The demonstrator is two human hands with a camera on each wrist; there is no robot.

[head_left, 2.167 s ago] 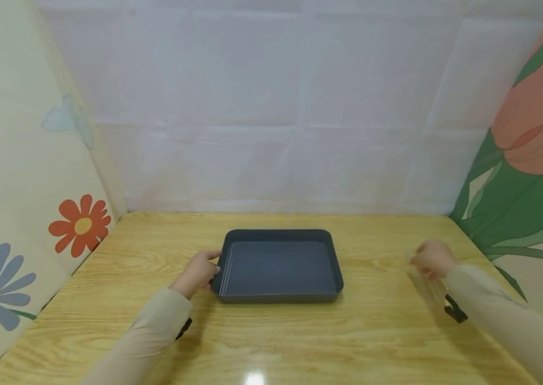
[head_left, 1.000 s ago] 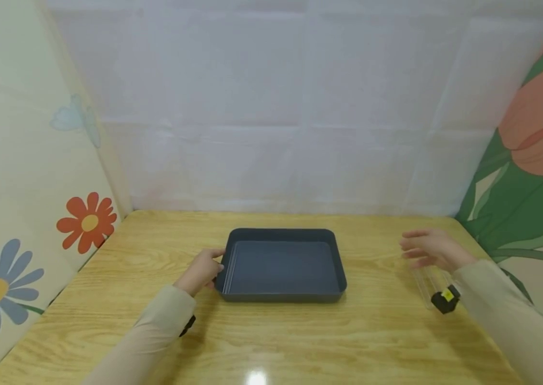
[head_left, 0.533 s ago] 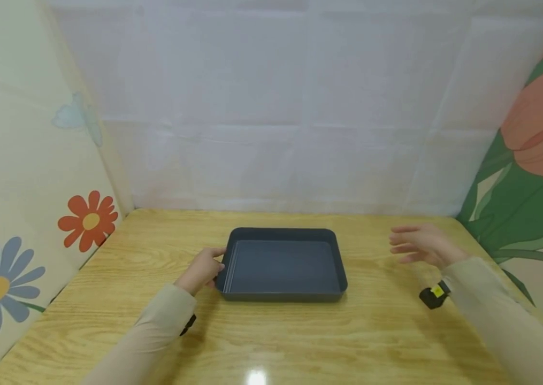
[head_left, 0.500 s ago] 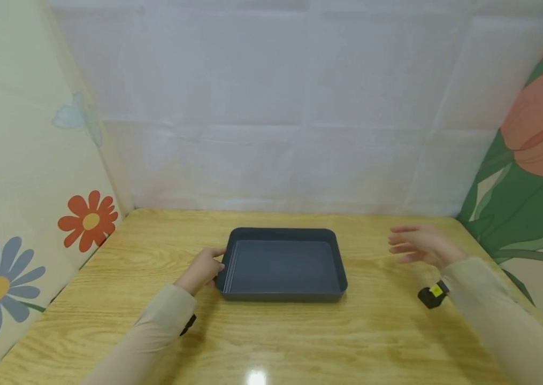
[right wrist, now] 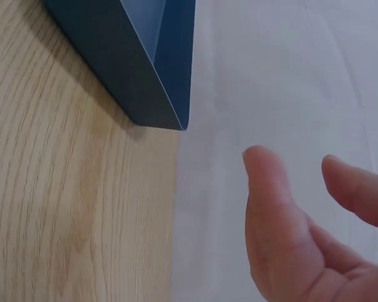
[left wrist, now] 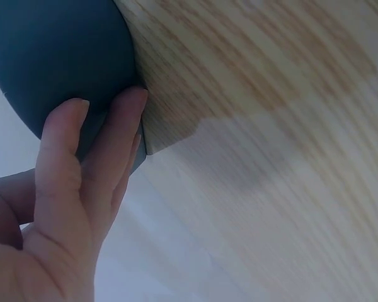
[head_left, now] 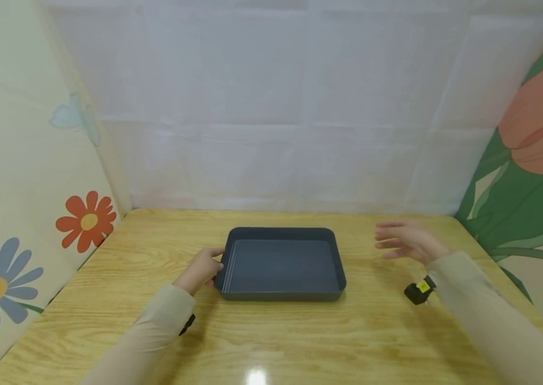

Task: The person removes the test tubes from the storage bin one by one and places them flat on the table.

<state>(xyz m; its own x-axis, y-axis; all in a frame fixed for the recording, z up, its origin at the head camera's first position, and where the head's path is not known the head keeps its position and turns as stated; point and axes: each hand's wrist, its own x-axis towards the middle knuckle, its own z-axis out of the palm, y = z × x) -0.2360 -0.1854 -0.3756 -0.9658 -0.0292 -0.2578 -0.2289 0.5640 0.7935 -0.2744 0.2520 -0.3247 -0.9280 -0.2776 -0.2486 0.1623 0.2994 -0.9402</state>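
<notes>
A dark grey, rectangular baking pan (head_left: pixel 283 266) with raised walls sits flat on the wooden table. My left hand (head_left: pixel 200 271) holds the pan's left wall, thumb at the rim. In the left wrist view the fingers of that hand (left wrist: pixel 66 182) lie against the outer face of the pan (left wrist: pixel 57 50); the thumb tip is hidden. Off the pan's right side, my right hand (head_left: pixel 408 240) hovers over the table with fingers apart and nothing in them. The right wrist view has a gap between this hand (right wrist: pixel 290 233) and the pan's corner (right wrist: pixel 132 82).
The wooden table (head_left: pixel 271 342) reaches back to a pale cloth wall (head_left: pixel 271 133). Flower-printed panels stand at the left (head_left: pixel 16 176) and right (head_left: pixel 526 203). A black wrist camera (head_left: pixel 418 291) hangs beneath the right wrist.
My right hand has unfolded from a curled pose and moved left, closer to the pan. The left hand keeps its hold, and the pan stays in place.
</notes>
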